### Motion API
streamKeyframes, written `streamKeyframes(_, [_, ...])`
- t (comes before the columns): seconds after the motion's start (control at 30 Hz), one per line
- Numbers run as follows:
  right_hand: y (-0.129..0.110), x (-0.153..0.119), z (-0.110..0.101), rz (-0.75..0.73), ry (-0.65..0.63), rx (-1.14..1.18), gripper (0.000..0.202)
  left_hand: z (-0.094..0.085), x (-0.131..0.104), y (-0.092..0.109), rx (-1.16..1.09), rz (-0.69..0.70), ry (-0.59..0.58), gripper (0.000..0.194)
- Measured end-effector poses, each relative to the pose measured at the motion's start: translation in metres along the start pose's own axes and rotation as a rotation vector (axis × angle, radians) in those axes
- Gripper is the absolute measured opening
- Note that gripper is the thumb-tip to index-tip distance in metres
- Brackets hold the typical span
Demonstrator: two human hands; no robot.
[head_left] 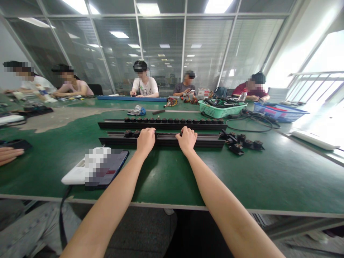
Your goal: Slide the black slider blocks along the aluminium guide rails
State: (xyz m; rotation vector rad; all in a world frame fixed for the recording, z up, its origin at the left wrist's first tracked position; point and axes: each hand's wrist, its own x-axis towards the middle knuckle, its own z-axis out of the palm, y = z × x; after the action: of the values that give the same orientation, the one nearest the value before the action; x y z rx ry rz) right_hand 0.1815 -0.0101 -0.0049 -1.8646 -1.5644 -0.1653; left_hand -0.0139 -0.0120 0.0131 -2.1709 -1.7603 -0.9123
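Note:
A long black rail (166,141) lies crosswise on the green table, with a couple of small dark round parts (128,133) seated near its left end. My left hand (146,141) is closed at the rail beside those parts, its fingers curled over something dark that I cannot make out. Further right, my right hand (187,139) is also closed on the rail, with a small black part partly showing at its fingertips. Behind it is a second black rail (161,125) carrying a row of similar parts. Several loose black parts (238,142) lie off the near rail's right end.
A white device (77,171) and a phone (118,166) lie at the left front. Behind the rails are a crumpled cloth (136,110), a green basket (223,110), a blue basket (281,113) and cables. Another person's hand (10,154) rests at the left edge.

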Motion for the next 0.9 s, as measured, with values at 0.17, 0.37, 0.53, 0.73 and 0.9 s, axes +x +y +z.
streamKeyframes(0.17, [-0.002, -0.001, -0.002, 0.029, -0.011, -0.006, 0.017, 0.000, 0.001, -0.001, 0.006, 0.010, 0.004, 0.039])
streamKeyframes(0.37, [-0.003, -0.002, -0.003, 0.063, 0.000, -0.030, 0.017, 0.000, 0.000, -0.001, 0.009, 0.007, -0.001, 0.039])
streamKeyframes(0.53, [-0.003, -0.003, -0.004, 0.065, 0.022, 0.005, 0.015, 0.000, 0.000, 0.000, 0.003, 0.001, 0.001, 0.038])
streamKeyframes(0.73, [-0.003, 0.000, -0.004, 0.063, -0.016, -0.013, 0.017, 0.000, 0.000, -0.001, -0.006, 0.003, 0.001, 0.038])
streamKeyframes(0.9, [-0.001, 0.008, -0.009, 0.054, -0.103, -0.028, 0.021, -0.001, 0.000, -0.001, -0.004, 0.000, -0.004, 0.038])
